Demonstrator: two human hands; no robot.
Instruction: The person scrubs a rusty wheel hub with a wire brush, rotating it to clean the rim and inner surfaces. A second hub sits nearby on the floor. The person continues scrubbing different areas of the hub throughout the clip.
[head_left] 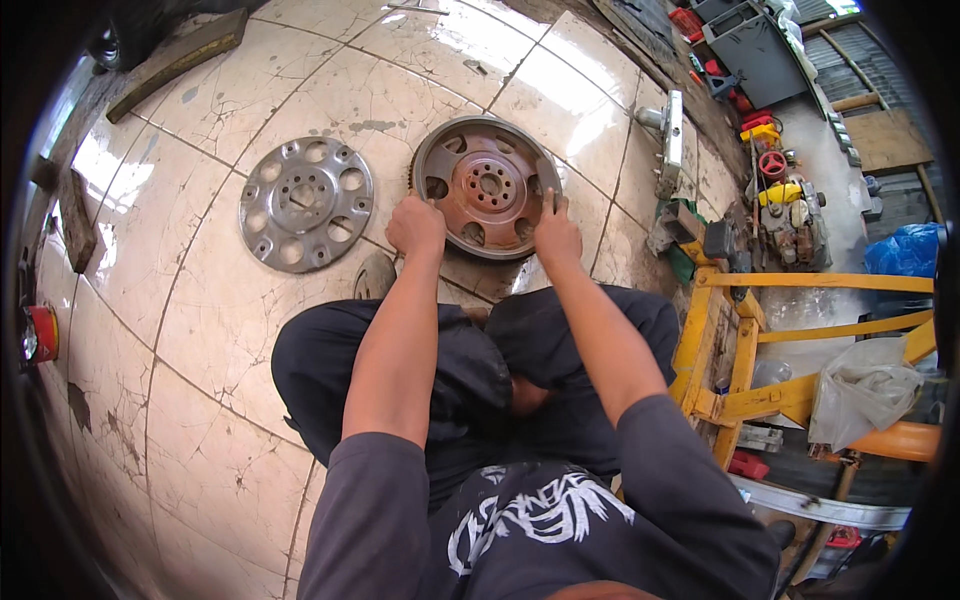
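A rust-brown flywheel with a toothed rim, round openings and a ring of bolt holes at its hub is in front of me. My left hand is closed on its near left edge, fingers curled at the rim. On the near right edge my right hand grips the rim, two fingertips showing over the face. Left of the flywheel, apart from it, a grey metal disc with large round holes lies flat on the tiles. The flywheel's underside is hidden.
Cracked, glossy floor tiles surround me. Wooden pieces lie at far left, with a red can below them. To my right stand a yellow metal frame, a plastic bag and a machine with yellow parts.
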